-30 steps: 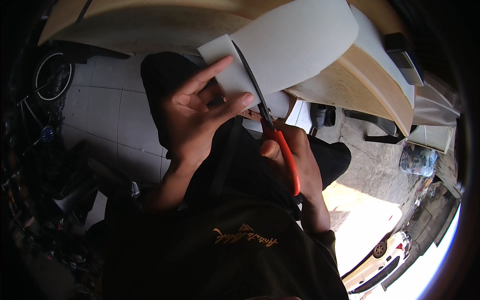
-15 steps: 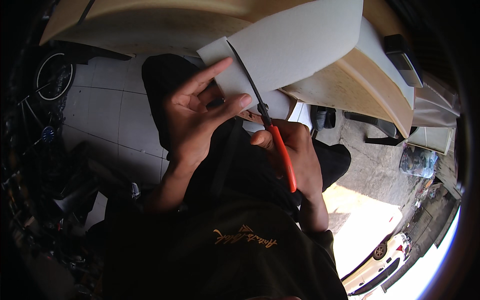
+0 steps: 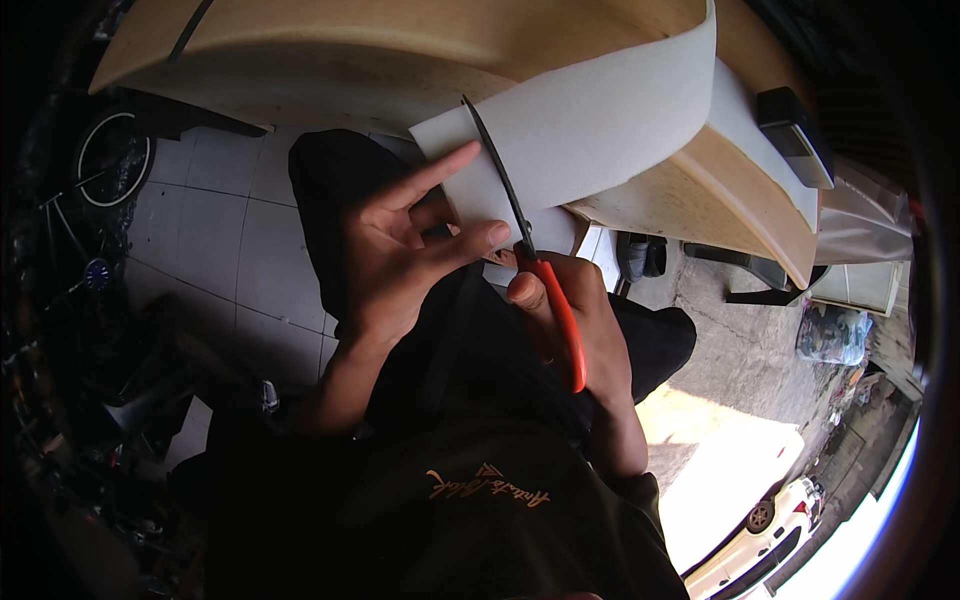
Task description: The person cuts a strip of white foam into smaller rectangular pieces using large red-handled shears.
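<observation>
A long white strip of soft, sheet-like material [image 3: 600, 125] comes down off the table toward me. My left hand [image 3: 395, 245] holds its near end, index finger and thumb lying along the top and the other fingers partly hidden underneath. In my right hand [image 3: 575, 320] are scissors [image 3: 562, 320] with orange-red handles and dark blades. The upper blade lies slantwise across the strip, just right of my left fingertips; the lower blade is hidden beneath the material. A narrow end piece of the strip lies on the left hand's side of the blade.
A curved wooden table [image 3: 400, 75] spans the far side, with a black box-shaped device [image 3: 795, 135] at its right. Dark shoes [image 3: 640, 257] stand below it. A bicycle wheel [image 3: 112, 160] is at the left, a stuffed plastic bag [image 3: 835, 333] at the right, and a white car [image 3: 755, 545] outside.
The whole view has shifted slightly, so the table, strip and hands appear lower. Both hands keep their holds, and the scissors still lie across the strip in nearly the same place.
</observation>
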Demonstrator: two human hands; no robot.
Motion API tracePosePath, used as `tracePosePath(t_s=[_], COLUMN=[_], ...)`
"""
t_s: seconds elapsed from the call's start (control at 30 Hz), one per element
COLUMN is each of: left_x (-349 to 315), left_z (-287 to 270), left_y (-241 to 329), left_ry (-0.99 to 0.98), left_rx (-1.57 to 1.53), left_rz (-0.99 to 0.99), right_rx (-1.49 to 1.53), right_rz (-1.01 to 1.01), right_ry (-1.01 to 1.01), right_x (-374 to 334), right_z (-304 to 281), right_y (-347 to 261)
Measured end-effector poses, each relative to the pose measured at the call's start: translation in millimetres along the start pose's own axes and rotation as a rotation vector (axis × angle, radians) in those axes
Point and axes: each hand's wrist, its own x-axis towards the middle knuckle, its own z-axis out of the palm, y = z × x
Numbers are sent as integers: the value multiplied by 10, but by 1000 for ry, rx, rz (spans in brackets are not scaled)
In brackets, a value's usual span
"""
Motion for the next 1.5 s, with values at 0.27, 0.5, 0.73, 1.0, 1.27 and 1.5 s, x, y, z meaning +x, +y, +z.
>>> tracePosePath(t_s=[0.27,0.5,0.73,1.0,1.27,1.5], left_x=[26,106,227,447,693,698], left_z=[-27,-107,-72,104,109,56], left_y=[-17,26,158,398,459,423], left_ry=[13,-78,-119,-173,-193,-179], left_rx=[-21,-30,-26,27,95,110], left_rz=[-33,-47,-24,73,154,114], right_rx=[45,25,47,95,37,57], right_rz=[-33,-33,24,17,-125,-18], right_ry=[36,50,23,88,132,155], right_x=[37,44,44,109,299,378], right_z=[23,14,-92,-250,-315,-265], right_y=[-90,-29,-254,-387,-504,-487])
